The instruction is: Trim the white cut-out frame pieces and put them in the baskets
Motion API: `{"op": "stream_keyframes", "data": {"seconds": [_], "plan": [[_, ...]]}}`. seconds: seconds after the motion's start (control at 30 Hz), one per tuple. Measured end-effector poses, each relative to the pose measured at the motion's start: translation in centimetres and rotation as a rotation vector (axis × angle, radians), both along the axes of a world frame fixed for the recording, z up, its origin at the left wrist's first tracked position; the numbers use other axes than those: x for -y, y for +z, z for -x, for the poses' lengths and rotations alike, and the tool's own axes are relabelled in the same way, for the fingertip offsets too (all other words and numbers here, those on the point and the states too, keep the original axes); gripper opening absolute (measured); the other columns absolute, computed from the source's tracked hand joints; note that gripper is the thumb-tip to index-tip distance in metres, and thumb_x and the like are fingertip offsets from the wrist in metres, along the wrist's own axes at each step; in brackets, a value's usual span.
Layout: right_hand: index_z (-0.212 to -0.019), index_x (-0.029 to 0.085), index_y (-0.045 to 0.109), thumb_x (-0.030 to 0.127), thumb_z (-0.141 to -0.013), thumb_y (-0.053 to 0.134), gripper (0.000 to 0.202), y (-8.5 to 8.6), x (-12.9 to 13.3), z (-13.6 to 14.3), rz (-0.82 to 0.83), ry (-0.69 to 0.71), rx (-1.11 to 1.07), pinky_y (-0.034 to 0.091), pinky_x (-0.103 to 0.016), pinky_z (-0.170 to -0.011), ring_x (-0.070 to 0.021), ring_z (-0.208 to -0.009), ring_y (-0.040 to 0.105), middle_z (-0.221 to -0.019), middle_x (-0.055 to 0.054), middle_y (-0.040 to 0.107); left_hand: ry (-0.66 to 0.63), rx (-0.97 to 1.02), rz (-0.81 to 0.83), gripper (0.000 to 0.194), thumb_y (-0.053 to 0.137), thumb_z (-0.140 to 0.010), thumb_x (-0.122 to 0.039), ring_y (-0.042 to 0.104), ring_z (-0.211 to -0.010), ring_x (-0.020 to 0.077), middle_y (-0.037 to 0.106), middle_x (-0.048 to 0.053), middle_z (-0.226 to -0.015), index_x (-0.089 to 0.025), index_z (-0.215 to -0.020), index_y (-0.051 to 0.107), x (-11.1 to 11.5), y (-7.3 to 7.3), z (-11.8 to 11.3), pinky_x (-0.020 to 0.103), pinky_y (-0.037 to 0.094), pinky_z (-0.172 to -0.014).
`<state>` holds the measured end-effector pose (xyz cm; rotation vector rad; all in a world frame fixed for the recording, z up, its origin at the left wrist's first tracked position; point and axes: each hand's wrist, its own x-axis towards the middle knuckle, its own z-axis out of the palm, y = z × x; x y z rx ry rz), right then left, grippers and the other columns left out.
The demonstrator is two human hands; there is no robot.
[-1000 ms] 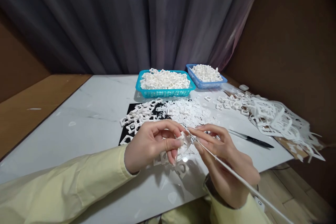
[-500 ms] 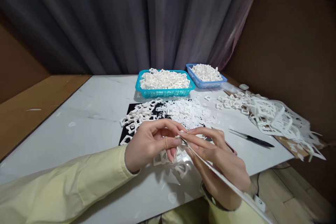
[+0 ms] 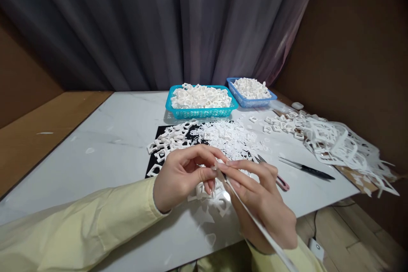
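The left hand [image 3: 181,174] and the right hand [image 3: 263,204] meet in front of the teal basket [image 3: 204,113], on its near side. Both have bent fingers, with their tips close together. Yellow sleeves cover both arms, and the left arm reaches in from the side.

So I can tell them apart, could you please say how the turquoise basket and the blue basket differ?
The turquoise basket sits nearly square to the person, while the blue basket is turned at an angle. The turquoise basket is nearer and looks larger in this view; the blue basket is farther back, to the right. Both are heaped with small white pieces.
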<state>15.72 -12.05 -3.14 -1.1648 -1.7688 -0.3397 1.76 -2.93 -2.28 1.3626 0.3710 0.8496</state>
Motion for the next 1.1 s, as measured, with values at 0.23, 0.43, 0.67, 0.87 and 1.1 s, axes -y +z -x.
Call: {"op": "stream_keyframes", "data": {"seconds": [0.23, 0.43, 0.67, 0.87, 1.1], "plan": [[-0.086, 0.018, 0.059, -0.002, -0.075, 0.06, 0.023, -0.9, 0.2, 0.0, -0.012, 0.179, -0.428, 0.053, -0.043, -0.077, -0.0225, -0.098, 0.062, -0.099, -0.006, 0.07, 0.016, 0.038, 0.017, 0.012, 0.067, -0.071, -0.006, 0.059, -0.043, 0.0078, 0.068, 0.006, -0.082, -0.011, -0.065, 0.058, 0.0, 0.2, -0.1, 0.02, 0.053, -0.041], [-0.085, 0.02, 0.06, 0.0, -0.075, 0.061, 0.023, -1.3, 0.0, 0.0, 0.0, 0.188, -0.416, 0.054, -0.045, -0.079, -0.0227, -0.098, 0.063, -0.1, -0.006, 0.069, -0.009, 0.052, 0.016, 0.016, 0.068, -0.072, -0.012, 0.059, -0.042, 0.0079, 0.068, 0.007, -0.08, -0.011, -0.061, 0.056, 0.0, 0.3, -0.1, 0.02, 0.052, -0.04], [-0.091, 0.019, 0.063, 0.0, -0.074, 0.063, 0.026, -1.6, -0.3, -0.2, -0.063, 0.168, -0.316, 0.051, -0.046, -0.075, -0.0258, -0.1, 0.061, -0.101, -0.005, 0.07, -0.003, 0.046, 0.037, 0.013, 0.066, -0.072, -0.007, 0.059, -0.043, 0.0072, 0.068, 0.005, -0.081, -0.011, -0.062, 0.059, 0.1, 0.1, 0.0, 0.019, 0.053, -0.041], [-0.091, 0.018, 0.063, -0.002, -0.072, 0.063, 0.027, -1.1, -0.3, -0.3, -0.06, 0.181, -0.293, 0.048, -0.046, -0.074, -0.0268, -0.099, 0.061, -0.105, -0.006, 0.069, 0.003, 0.032, 0.056, 0.014, 0.068, -0.071, -0.008, 0.058, -0.042, 0.0071, 0.068, 0.006, -0.081, -0.011, -0.061, 0.059, 0.2, 0.2, 0.0, 0.019, 0.053, -0.041], [-0.089, 0.018, 0.062, -0.001, -0.073, 0.064, 0.025, -0.9, -0.1, -0.2, -0.038, 0.139, -0.264, 0.045, -0.045, -0.077, -0.0267, -0.1, 0.061, -0.106, -0.006, 0.069, 0.015, 0.041, 0.045, 0.015, 0.066, -0.071, -0.005, 0.059, -0.042, 0.0069, 0.069, 0.006, -0.082, -0.01, -0.059, 0.058, 0.1, 0.2, -0.1, 0.019, 0.053, -0.042]]}}
